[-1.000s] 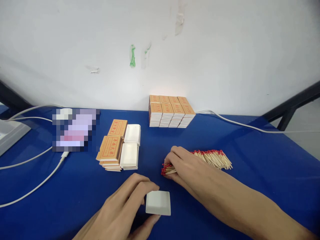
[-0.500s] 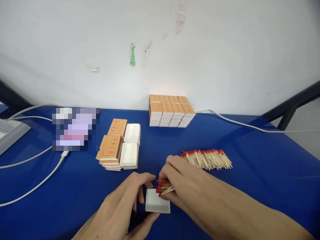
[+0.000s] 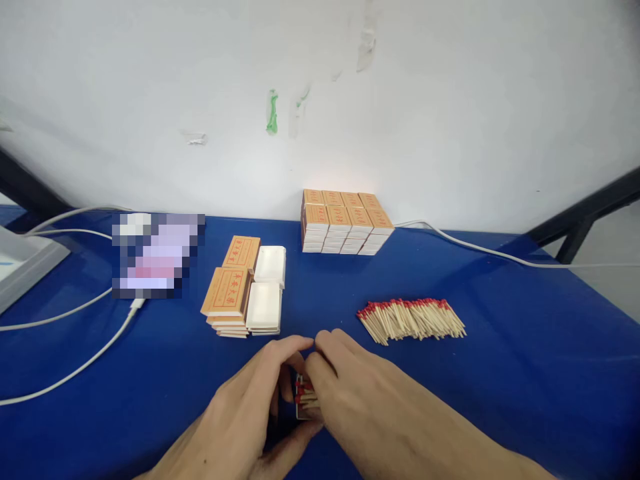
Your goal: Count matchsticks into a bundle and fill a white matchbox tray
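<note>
My left hand (image 3: 245, 417) curls round a small white matchbox tray (image 3: 299, 407) near the table's front edge, thumb below and fingers above it. Pressed against that tray, my right hand (image 3: 350, 393) pinches a small bundle of red-tipped matches (image 3: 304, 393) lying in it. The tray is mostly hidden by both hands. A loose pile of matches (image 3: 413, 319) lies to the right on the blue table (image 3: 525, 347).
Orange matchbox sleeves (image 3: 227, 293) and white trays (image 3: 265, 307) are stacked left of centre. A block of finished matchboxes (image 3: 345, 222) stands by the wall. A blurred device (image 3: 155, 257) with white cables (image 3: 75, 367) lies at the left.
My right hand lifted a bundle of matches from the pile's left end, carried it left and down, and now sets it in the tray held by my left hand.
</note>
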The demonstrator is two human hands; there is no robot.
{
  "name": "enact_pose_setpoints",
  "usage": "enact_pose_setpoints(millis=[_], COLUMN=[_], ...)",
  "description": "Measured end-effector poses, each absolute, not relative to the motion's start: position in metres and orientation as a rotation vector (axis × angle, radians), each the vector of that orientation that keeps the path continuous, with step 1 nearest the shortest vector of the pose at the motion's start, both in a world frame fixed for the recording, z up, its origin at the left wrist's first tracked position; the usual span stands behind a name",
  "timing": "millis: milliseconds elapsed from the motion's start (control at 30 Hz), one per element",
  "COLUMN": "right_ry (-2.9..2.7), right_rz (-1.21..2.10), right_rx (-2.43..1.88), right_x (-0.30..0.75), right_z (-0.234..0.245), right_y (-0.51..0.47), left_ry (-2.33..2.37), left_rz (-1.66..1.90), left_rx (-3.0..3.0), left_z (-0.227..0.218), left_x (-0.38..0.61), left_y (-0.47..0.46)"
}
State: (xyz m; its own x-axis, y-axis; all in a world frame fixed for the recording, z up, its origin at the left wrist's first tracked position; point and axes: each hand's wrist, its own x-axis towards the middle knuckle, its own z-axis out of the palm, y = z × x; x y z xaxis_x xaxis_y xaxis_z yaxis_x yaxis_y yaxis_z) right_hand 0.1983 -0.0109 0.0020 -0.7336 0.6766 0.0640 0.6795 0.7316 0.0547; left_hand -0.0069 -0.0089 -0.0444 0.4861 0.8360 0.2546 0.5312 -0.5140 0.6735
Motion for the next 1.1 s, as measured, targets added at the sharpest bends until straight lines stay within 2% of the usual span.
enact_pose_setpoints(millis=[167, 400, 500, 867, 1100], right_ry=[-2.847, -2.406, -2.281, -2.050, -2.041], right_rz=[0.057, 0.790, 0.964, 0.993, 0.968], right_rx=[-1.116, -1.344, -1.333, -1.258, -1.297], right_x=[0.210, 0.237, 0.246, 0.243, 0.247], right_z=[0.004, 0.005, -0.002, -0.013, -0.011], right_y=[-0.014, -0.017, -0.016, -0.020, -0.025], left_ry=[1.144, 1.094, 1.052, 1.006, 0.917], left_rz=[0.762, 0.799, 0.763, 0.685, 0.785], left_rx=[2.176, 2.170, 2.173, 2.143, 2.120], left_z=[-0.048, -0.045, -0.038, -0.037, -0.042], left_x=[-0.006, -0.005, -0.006, -0.004, -0.005], left_y=[-0.011, -0.011, -0.008, -0.003, -0.008])
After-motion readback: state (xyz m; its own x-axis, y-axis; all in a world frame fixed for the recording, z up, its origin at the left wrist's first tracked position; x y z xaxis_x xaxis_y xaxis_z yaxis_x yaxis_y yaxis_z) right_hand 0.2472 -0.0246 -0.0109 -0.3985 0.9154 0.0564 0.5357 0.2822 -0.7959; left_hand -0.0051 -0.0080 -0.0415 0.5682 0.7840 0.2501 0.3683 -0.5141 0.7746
